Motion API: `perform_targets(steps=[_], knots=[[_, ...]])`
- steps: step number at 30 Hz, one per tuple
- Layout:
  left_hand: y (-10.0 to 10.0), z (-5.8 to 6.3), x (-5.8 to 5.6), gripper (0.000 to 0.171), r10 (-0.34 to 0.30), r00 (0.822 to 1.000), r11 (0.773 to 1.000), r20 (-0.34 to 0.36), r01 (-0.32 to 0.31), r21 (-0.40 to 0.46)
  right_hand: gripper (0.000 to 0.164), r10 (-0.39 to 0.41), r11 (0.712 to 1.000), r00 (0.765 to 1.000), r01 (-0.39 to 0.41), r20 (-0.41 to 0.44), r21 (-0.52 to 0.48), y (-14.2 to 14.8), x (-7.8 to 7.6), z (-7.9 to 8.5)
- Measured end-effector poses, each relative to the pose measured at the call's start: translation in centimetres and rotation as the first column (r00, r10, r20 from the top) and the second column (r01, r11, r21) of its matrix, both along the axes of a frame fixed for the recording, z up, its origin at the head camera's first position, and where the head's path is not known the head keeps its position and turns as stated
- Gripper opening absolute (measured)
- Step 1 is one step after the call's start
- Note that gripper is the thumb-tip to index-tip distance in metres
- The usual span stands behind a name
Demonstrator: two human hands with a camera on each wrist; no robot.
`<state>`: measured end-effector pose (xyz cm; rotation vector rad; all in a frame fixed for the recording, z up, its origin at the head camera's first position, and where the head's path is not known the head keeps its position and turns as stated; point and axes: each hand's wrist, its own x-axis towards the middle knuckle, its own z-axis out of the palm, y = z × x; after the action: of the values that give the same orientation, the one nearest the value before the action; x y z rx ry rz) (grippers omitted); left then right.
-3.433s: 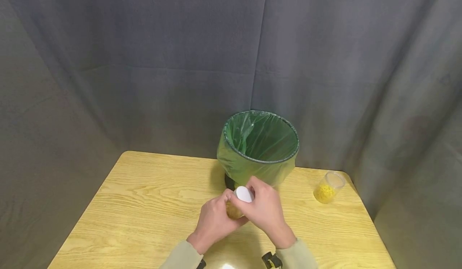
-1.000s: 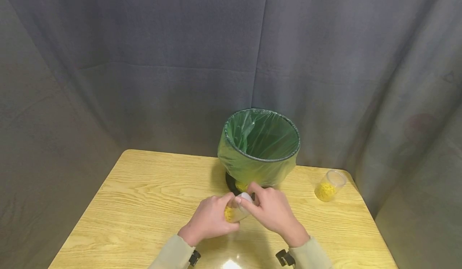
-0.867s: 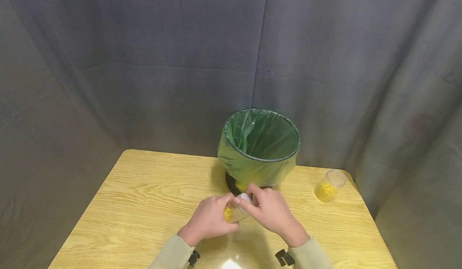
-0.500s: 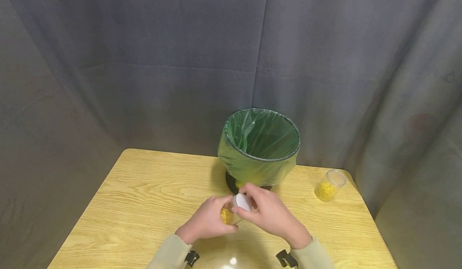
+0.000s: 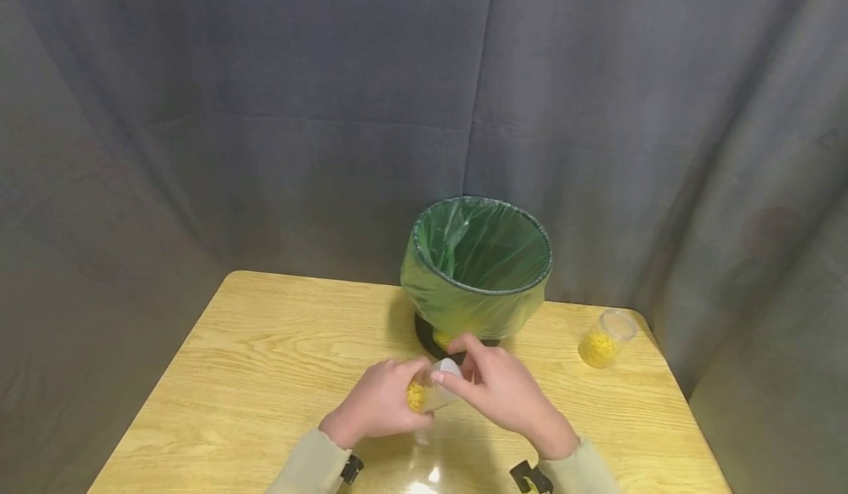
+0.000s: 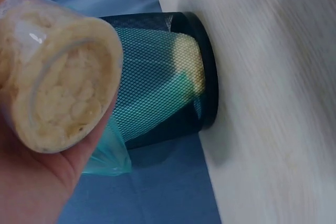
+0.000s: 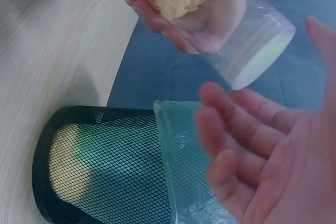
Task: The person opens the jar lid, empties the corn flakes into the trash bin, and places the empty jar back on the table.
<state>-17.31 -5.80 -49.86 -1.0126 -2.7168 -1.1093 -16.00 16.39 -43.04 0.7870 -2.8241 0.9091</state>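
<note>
My left hand (image 5: 380,400) grips a clear plastic jar (image 6: 73,93) round its lower part. Yellowish flakes or small pieces fill the bottom of the jar, and its upper part is clear. A white lid (image 7: 265,59) sits on the jar's mouth, tilted toward my right hand (image 5: 506,394). In the right wrist view, that hand's fingers are loosely bent, with the fingertips close below the lid and the thumb spread apart on its far side. Both hands are above the table in front of a black mesh wastebasket (image 7: 126,166).
A green plastic bag (image 5: 473,310) lines the wastebasket and folds over its rim; yellow shows at its base. At the table's back right corner stands another clear jar (image 5: 606,339) with yellow pieces inside. Grey curtains (image 5: 331,111) hang behind the wooden table (image 5: 278,347).
The jar, more upright at first with both hands on it, has tilted to the right. My right hand held the lid half a second ago; its fingers are now spread around it.
</note>
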Motion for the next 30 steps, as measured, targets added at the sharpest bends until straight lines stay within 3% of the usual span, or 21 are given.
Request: perform_targets(steps=[5, 13, 21, 30], knots=[[0.1, 0.3, 0.0, 0.035, 0.042, 0.995, 0.996, -0.086, -0.049, -0.081, 0.038, -0.053, 0.997, 0.998, 0.052, 0.021, 0.062, 0.0, 0.0, -0.2], [0.3, 0.2, 0.0, 0.033, 0.056, 0.993, 0.996, -0.101, -0.064, -0.07, 0.032, 0.008, 0.999, 0.998, -0.004, -0.065, 0.053, -0.2, -0.2, -0.8], [0.3, 0.4, -0.1, 0.034, 0.029, 0.997, 0.999, -0.077, -0.03, -0.011, 0.023, 0.153, 0.982, 0.988, -0.151, 0.007, -0.114, 0.4, -0.5, -0.3], [0.3, 0.5, 0.0, 0.039, 0.005, 0.999, 0.999, -0.051, -0.003, 0.038, 0.041, 0.286, 0.939, 0.956, -0.292, -0.06, -0.18, 0.9, -0.4, 0.5]])
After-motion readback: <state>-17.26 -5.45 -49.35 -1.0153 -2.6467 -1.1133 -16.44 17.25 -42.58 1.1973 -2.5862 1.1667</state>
